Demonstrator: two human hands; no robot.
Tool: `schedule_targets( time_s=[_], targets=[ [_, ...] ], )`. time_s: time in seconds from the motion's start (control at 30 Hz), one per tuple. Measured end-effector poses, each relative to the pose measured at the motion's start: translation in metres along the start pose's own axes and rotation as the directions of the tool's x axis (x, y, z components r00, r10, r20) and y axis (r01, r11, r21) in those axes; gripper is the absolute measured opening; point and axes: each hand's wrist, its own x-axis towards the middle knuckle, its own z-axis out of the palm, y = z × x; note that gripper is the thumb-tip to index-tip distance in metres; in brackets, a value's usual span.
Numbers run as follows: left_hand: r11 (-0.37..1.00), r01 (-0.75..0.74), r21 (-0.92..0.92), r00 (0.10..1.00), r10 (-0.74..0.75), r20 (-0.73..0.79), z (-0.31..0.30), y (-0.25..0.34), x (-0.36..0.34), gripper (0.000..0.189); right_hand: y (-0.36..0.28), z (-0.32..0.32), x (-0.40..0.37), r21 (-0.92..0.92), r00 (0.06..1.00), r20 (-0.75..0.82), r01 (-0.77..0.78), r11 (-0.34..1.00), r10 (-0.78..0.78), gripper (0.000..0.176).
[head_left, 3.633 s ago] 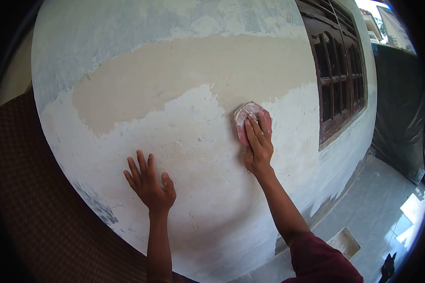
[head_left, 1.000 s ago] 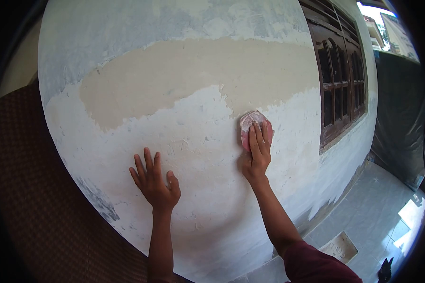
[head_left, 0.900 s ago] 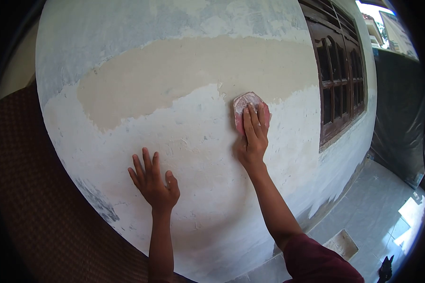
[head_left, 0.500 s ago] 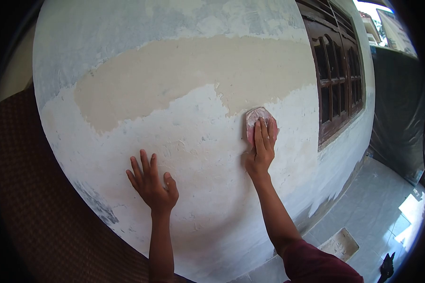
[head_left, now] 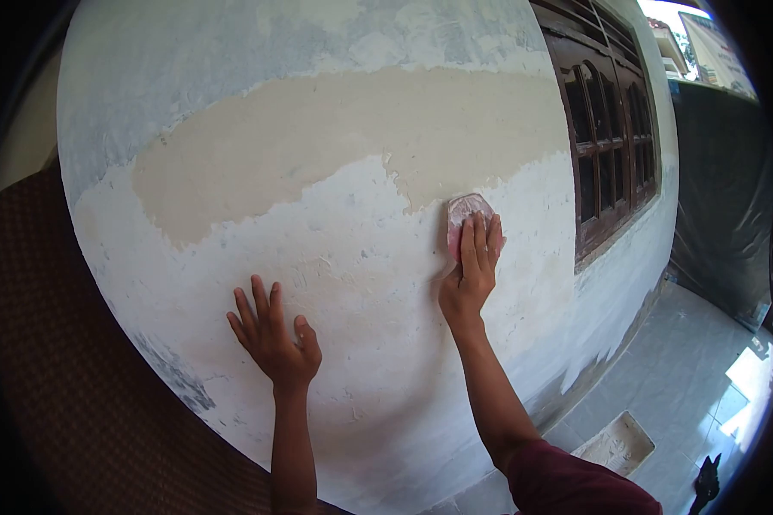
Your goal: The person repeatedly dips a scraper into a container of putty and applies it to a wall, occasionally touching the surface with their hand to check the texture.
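Observation:
The wall (head_left: 361, 283) in front of me is patchy, with whitish filler around a bare beige band (head_left: 318, 129). My right hand (head_left: 468, 279) presses a pinkish, white-dusted sanding block (head_left: 468, 206) flat on the wall, just below the lower edge of that band. Its fingers lie stretched over the block and cover part of it. Lower and to the left, my left hand (head_left: 279, 339) rests against the filler with fingers spread and holds nothing.
To the right is a brown wooden window (head_left: 610, 154) set in the wall. A shallow tray (head_left: 640, 438) smeared with white stands on the grey tiled floor (head_left: 674, 343). Dark sheeting (head_left: 717, 197) hangs beyond, and a small black object (head_left: 706, 485) lies at the lower right.
The view has shifted slightly. My right hand with the sanding block stays at nearly the same place on the wall, its wrist a little further left. My left hand has barely moved.

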Motion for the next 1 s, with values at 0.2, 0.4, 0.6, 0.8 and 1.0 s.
schedule_targets(
  time_s=[0.2, 0.4, 0.6, 0.8, 1.0],
  targets=[
    [1.000, 0.000, 0.009, 1.000, 0.000, 0.008, 0.000, 0.000, -0.002, 0.054, -0.004, 0.023, 0.026, -0.052, 0.999, 0.027, 0.038, 0.998, -0.037, 0.072],
    [1.000, 0.003, 0.004, 1.000, -0.003, 0.013, 0.000, 0.000, -0.001, 0.054, -0.001, -0.001, -0.025, 0.029, 0.995, 0.095, -0.036, 0.999, 0.033, 0.071],
    [1.000, -0.002, 0.007, 1.000, 0.002, 0.008, 0.000, -0.001, -0.001, 0.053, 0.000, 0.001, 0.023, 0.006, 0.999, -0.044, 0.031, 0.999, -0.031, 0.059],
    [1.000, -0.002, 0.012, 1.000, 0.002, 0.003, 0.000, -0.002, -0.002, 0.053, 0.022, 0.014, 0.026, -0.014, 0.997, 0.065, 0.033, 0.999, -0.033, 0.075],
    [1.000, -0.008, -0.003, 1.000, 0.008, 0.003, 0.000, 0.000, -0.001, 0.054, 0.029, -0.015, -0.038, -0.006, 0.994, 0.107, 0.018, 1.000, -0.017, 0.072]
  ],
)
